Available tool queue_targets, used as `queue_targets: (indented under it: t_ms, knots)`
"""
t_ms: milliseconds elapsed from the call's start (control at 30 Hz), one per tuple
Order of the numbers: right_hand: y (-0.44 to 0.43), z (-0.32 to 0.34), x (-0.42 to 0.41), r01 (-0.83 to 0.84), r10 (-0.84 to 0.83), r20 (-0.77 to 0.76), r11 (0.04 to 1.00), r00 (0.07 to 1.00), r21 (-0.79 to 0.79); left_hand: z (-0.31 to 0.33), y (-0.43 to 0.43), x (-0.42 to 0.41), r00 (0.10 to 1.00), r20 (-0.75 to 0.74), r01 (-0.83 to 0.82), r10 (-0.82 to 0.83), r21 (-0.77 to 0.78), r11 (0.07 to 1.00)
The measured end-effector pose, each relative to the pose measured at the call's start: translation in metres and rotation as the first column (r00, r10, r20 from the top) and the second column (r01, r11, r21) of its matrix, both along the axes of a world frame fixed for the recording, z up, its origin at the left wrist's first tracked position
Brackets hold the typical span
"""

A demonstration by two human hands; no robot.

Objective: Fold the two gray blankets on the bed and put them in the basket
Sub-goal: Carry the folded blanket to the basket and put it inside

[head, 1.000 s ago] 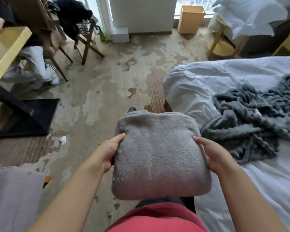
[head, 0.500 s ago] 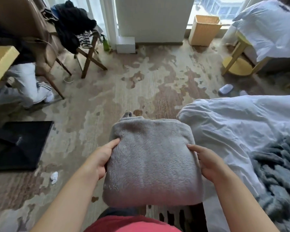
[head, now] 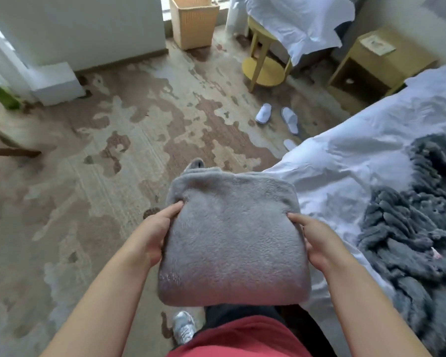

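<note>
A folded light gray fleece blanket is held flat in front of me, above the carpet beside the bed. My left hand grips its left edge and my right hand grips its right edge. The second blanket, a darker gray chunky knit, lies crumpled and unfolded on the white bed at the right. A tan wicker basket stands on the floor at the far wall, near the window.
A yellow round side table draped with white bedding and a wooden nightstand stand beyond the bed. White slippers lie on the patterned carpet between the bed and the basket. A chair leg pokes in at the left.
My view has swung right and moved forward across the carpet. The basket, side table and slippers are closer; the chairs and seated person have left the view. My grip on the folded blanket is unchanged.
</note>
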State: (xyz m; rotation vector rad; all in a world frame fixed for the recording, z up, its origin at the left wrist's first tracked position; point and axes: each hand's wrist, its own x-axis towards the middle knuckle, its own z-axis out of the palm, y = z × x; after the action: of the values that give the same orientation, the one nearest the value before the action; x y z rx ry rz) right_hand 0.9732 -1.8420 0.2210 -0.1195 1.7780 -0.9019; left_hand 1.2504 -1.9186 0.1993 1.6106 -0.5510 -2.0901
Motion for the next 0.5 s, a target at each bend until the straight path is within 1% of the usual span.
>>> queue_targets:
  t_ms: [100,200,300,400,500]
  knots:
    - [-0.075,-0.017,0.001,-0.016,0.016,-0.007,0.999,1.000,0.031,-0.010,-0.066,-0.002,0.999,0.030,0.021,-0.021,0.008,1.000]
    - [-0.167,-0.031,0.010,-0.060,0.058,0.044,0.998,0.997,0.029,-0.014,-0.143,0.009,0.994,0.104,0.015,-0.016,0.014,1.000]
    - [-0.264,-0.035,0.025,-0.141,0.137,0.077,0.989,0.988,0.043,-0.002,-0.224,0.028,0.985,0.165,-0.051,0.045,0.030,0.998]
    - [-0.364,-0.022,0.045,-0.238,0.237,0.107,0.971,0.966,0.000,0.018,-0.299,0.049,0.980,0.133,-0.148,0.149,-0.017,0.989]
    - [-0.458,-0.009,0.069,-0.308,0.309,0.080,0.951,0.948,-0.026,0.033,-0.366,0.074,0.960,0.139,-0.237,0.241,-0.049,0.970]
